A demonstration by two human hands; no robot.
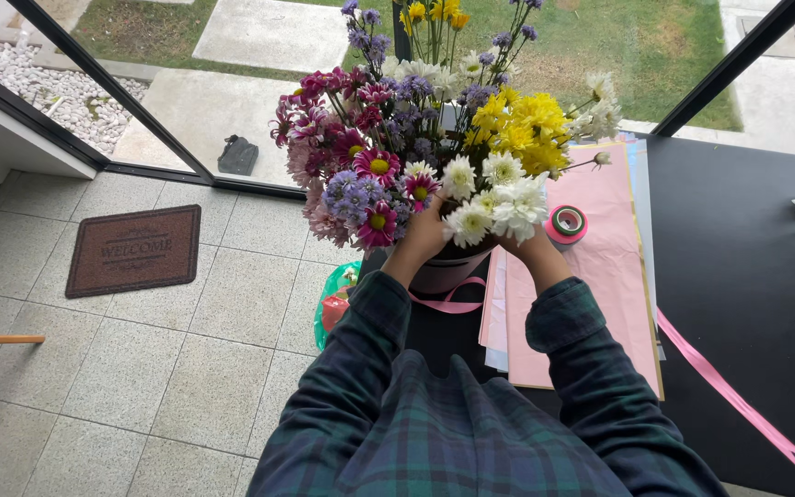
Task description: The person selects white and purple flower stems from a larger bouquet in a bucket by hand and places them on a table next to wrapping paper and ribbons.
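Both hands in the bouquet (434, 156): left hand (423, 235) & right hand (528, 245) among white blooms, grip hidden, can't tell; pot (448, 271) on bench (747, 248).

A rectangular brown doormat (134, 249) with lettering pressed into its middle and a darker border lies on the pale tiled floor (186, 368) at the left, just inside the glass door. A green plastic bag (335, 299), crumpled with something red inside, sits on the floor against the black surface (747, 276).
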